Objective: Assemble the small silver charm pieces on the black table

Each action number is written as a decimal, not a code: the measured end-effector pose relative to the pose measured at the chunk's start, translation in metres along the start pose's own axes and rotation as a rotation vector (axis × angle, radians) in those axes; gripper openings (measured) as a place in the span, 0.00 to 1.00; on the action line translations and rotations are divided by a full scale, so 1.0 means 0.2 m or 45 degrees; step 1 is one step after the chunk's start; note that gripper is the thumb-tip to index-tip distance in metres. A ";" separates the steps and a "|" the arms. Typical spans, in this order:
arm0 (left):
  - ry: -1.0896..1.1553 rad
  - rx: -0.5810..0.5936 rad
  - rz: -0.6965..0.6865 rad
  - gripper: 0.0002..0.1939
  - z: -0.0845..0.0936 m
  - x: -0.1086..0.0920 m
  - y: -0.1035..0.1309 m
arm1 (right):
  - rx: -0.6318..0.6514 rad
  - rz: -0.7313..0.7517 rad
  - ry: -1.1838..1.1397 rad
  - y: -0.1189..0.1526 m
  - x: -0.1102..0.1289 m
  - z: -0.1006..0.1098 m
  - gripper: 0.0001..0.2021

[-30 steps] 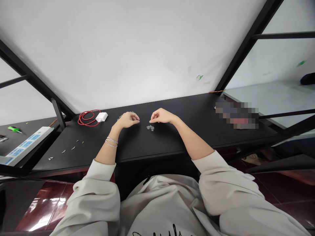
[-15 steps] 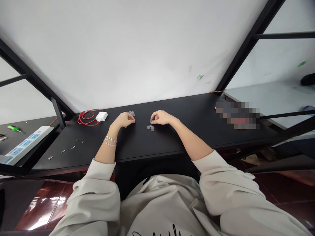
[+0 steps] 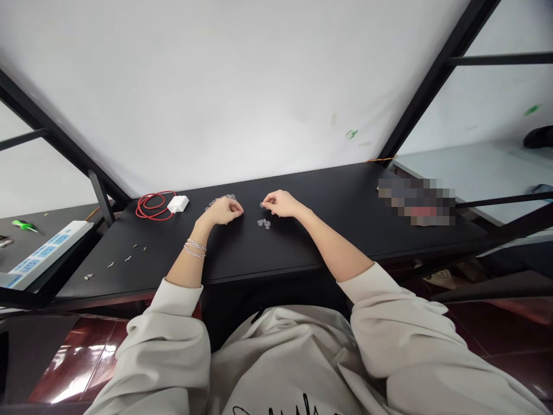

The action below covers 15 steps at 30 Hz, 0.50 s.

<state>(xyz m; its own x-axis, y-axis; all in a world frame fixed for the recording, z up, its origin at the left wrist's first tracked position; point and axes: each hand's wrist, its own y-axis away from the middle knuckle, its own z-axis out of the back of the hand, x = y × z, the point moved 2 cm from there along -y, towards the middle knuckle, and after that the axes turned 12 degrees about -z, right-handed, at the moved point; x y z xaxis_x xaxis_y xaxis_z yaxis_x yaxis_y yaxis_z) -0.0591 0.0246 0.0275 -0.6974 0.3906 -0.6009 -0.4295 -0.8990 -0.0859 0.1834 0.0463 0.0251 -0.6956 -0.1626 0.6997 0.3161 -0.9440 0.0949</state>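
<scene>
While both hands rest mid-frame on the black table [image 3: 345,230], the right hand [image 3: 280,204] pinches a tiny clear piece [image 3: 261,204] — the left hand [image 3: 222,211] is curled, its hold unclear — beside small clear bits [image 3: 264,223].

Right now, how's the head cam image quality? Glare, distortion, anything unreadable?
Head view: strong wide-angle warp, the black frame bars splay outward; light is even and soft, with glare only on the red floor; a pixelated patch masks something on the black table; the small clear parts between left hand and right hand are too tiny to resolve.
</scene>
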 end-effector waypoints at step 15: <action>0.230 0.024 -0.093 0.11 -0.08 -0.08 -0.02 | 0.086 -0.001 -0.225 0.01 0.01 -0.01 0.05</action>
<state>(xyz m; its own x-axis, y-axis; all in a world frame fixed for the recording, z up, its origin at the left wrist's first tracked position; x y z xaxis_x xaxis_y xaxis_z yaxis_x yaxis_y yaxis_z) -0.0373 0.0185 0.0243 -0.5507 0.4111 -0.7265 -0.4867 -0.8652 -0.1207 0.1807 0.0439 0.0247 -0.5734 -0.1032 0.8127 0.3623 -0.9217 0.1386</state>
